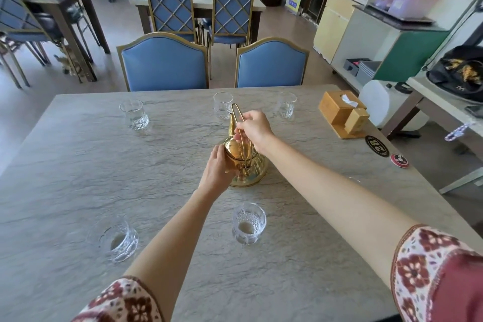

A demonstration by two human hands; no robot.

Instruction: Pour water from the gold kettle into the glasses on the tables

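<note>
Standing on the grey stone-look table [78,154], near its middle: one gold kettle [245,162], upright, base flat on the top, spout toward the far side.

Head view, hands:
- Right hand [254,129]: fingers closed around the thin wire handle above the kettle's lid.
- Left hand [218,167]: palm and curled fingers laid against the near-left of the kettle's body, steadying it; not a full grip.

Head view, glasses:
- Far row: left glass [133,114], middle glass [222,105] just beyond the spout, right glass [286,105].
- Near row: left glass [116,240], right glass [248,225] between the two forearms.
- Fill levels: the far left and near right ones may hold some water; the rest cannot be told.

Step in hand, as judged: taking hold of the kettle before a pour. The next move calls for a lift by the handle, then a tilt over a rim, probably the middle far glass.

Room and edges:
- Open tabletop left of the kettle.
- Wooden tissue box [342,112] well apart, near the right edge.
- Two blue chairs [163,64] tucked at the far edge.
- The near right glass sits under the forearms; a low withdrawal could knock it.
</note>
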